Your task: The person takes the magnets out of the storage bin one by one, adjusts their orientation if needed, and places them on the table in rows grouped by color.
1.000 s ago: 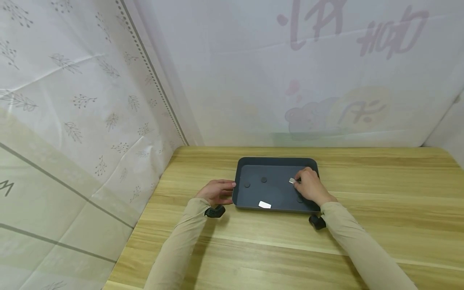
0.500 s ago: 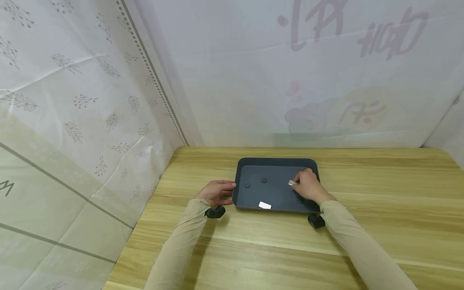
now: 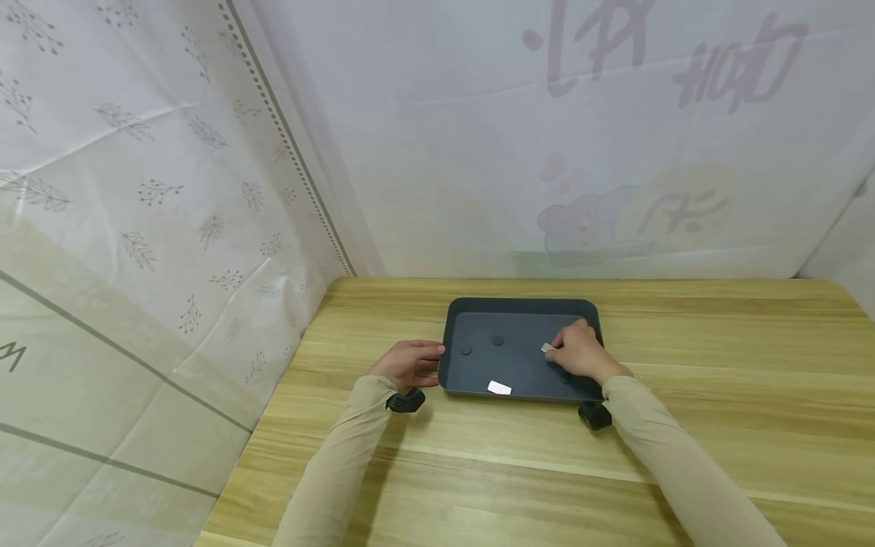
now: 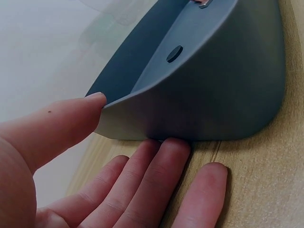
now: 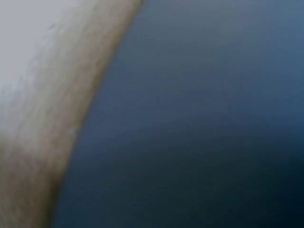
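Observation:
A dark grey rectangular tray (image 3: 522,395) lies on the wooden table. At its left end is my left hand (image 3: 412,362). In the left wrist view the thumb (image 4: 97,100) touches the tray's rim, and the fairly straight fingers (image 4: 173,149) reach the foot of its outer wall. Inside the tray's right half, my right hand (image 3: 579,351) pinches a small silvery-white rectangular piece (image 3: 547,348) between thumb and fingertips. A second white rectangular piece (image 3: 500,387) lies by the front wall. Small dark discs (image 3: 497,340) rest on the tray floor, one partly under the right hand.
The pale wooden table (image 3: 506,471) extends around the tray. A printed white cloth (image 3: 437,190) hangs behind the table, and a patterned one (image 3: 205,228) at the left. The right wrist view is blurred, mostly the tray's dark surface (image 5: 199,95).
My right hand has shifted slightly left and toward the front of the tray with the silvery-white piece, whose tilt has changed. The left hand and the tray have stayed in place.

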Motion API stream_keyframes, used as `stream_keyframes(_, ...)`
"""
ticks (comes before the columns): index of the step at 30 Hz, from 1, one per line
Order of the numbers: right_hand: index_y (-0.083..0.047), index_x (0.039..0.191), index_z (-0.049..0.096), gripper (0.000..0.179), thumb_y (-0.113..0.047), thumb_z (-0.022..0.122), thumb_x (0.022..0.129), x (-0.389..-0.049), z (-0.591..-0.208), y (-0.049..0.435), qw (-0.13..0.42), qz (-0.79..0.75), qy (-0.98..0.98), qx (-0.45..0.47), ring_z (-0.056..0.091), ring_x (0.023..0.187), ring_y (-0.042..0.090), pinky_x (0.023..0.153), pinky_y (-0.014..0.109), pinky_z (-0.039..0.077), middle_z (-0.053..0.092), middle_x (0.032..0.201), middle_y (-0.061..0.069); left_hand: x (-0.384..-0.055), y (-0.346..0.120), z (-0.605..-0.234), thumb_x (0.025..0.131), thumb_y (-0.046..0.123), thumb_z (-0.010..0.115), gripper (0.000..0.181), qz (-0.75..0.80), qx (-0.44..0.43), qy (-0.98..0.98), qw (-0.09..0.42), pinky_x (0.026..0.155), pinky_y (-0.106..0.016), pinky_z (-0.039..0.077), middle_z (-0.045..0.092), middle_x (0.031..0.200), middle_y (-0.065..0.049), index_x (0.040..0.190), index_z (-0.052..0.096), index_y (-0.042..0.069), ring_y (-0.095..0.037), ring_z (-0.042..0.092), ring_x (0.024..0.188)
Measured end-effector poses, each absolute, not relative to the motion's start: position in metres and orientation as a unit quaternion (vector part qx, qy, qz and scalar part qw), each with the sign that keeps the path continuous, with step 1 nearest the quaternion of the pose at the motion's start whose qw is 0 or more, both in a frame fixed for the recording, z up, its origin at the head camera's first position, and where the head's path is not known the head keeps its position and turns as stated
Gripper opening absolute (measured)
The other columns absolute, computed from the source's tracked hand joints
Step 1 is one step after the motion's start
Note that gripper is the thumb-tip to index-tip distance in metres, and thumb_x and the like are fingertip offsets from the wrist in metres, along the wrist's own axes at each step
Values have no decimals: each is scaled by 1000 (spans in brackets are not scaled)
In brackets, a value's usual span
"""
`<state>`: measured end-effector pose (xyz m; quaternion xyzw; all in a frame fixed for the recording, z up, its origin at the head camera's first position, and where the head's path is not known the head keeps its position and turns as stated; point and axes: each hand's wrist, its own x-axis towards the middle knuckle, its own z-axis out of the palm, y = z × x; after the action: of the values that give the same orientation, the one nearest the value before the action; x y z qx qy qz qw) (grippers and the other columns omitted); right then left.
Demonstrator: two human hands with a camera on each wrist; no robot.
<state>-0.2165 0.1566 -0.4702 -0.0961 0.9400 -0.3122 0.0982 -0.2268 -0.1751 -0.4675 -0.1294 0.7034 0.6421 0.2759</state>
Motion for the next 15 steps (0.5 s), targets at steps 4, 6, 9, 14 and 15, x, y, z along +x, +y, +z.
stream_keyframes(4,3,90,72,23,-18,66,86,-217,-471,156,95,-311,941,-93,42,101,42,88,52,36,57,102,25,-227,-175,-466,91,19,68,45,642,-128,705,274,78,-37,56,66,118,-12,132,57,4,-21,65,100)
stream_keyframes(6,3,90,72,23,-19,66,86,-217,-472,156,96,-310,941,-92,42,100,41,86,51,36,55,102,25,-226,-174,-466,92,19,67,45,640,-126,707,273,78,-36,56,65,119,-13,132,56,3,-21,64,101)
stream_keyframes(9,3,89,71,23,-19,67,86,-217,-473,156,98,-310,942,-88,41,99,40,86,50,36,55,103,24,-226,-174,-466,92,19,67,45,640,-125,707,273,78,-36,56,65,121,-13,132,56,3,-21,64,101)
stream_keyframes(14,2,88,70,22,-20,68,85,-216,-473,156,101,-315,940,-84,41,99,40,85,49,38,52,104,25,-226,-174,-469,92,20,67,45,640,-121,708,273,78,-36,56,65,121,-14,132,57,3,-21,65,101)
stream_keyframes(15,1,88,70,23,-21,68,85,-216,-473,157,101,-316,940,-83,40,99,40,85,49,38,52,104,25,-226,-174,-469,92,20,67,45,640,-120,708,273,78,-36,56,65,121,-14,132,57,3,-21,65,100)
